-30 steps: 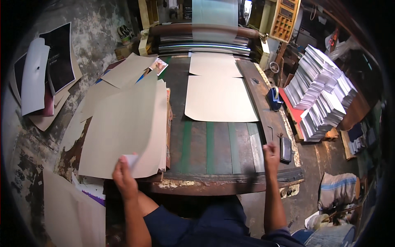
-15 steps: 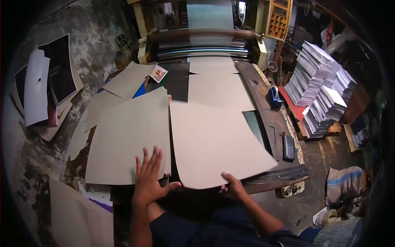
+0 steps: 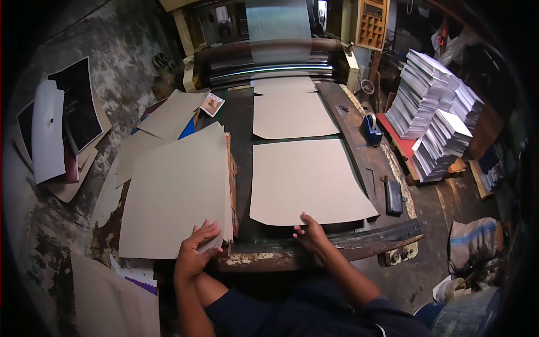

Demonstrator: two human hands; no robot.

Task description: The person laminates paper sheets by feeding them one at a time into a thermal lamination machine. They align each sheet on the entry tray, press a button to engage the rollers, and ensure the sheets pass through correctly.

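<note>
A large beige cardboard sheet lies on the dark feed table, its near edge slightly raised. At that edge my right hand has its thumb over the sheet and its fingers curled below. To the left is a stack of similar cardboard sheets. My left hand is closed on the near right corner of its top sheet, which bends up between thumb and fingers. Ahead, a second cardboard sheet and a third run in line toward the machine's shiny rollers.
A control panel hangs at the machine's right. On the table's right side are a blue tape dispenser and a dark oblong case. Tall paper stacks stand beyond. Loose dark and white sheets lean at far left.
The near sheet has moved forward and down onto the table, carried by my right hand. My left hand has gone from spread fingers to gripping the stack's corner. The sheets ahead have separated.
</note>
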